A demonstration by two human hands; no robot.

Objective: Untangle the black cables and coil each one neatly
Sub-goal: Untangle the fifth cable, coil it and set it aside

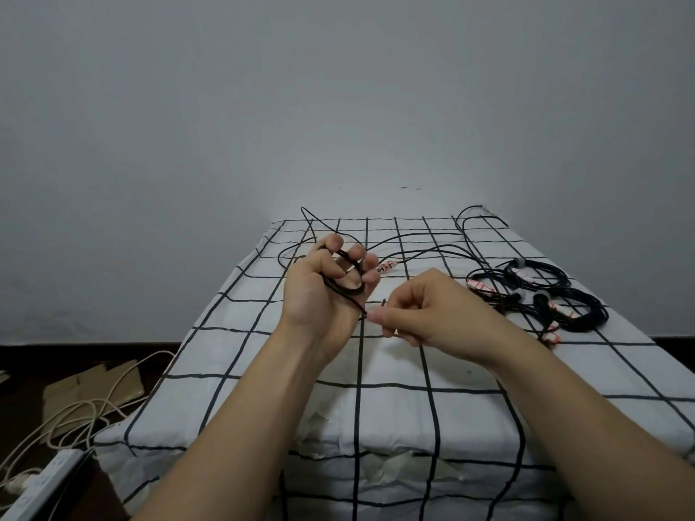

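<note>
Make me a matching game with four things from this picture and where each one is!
Things:
1. cable loop
2. cable end
3. coiled bundles
4. power strip

Places:
A. on the floor, lower left
B. lying on the checked cloth, far right
C. held in the left hand
D. pinched by the right hand

Pairs: 1-C, 2-D, 3-B, 4-A

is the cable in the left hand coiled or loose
Partly: cable loops in the left hand, the rest trails over the table.
</note>
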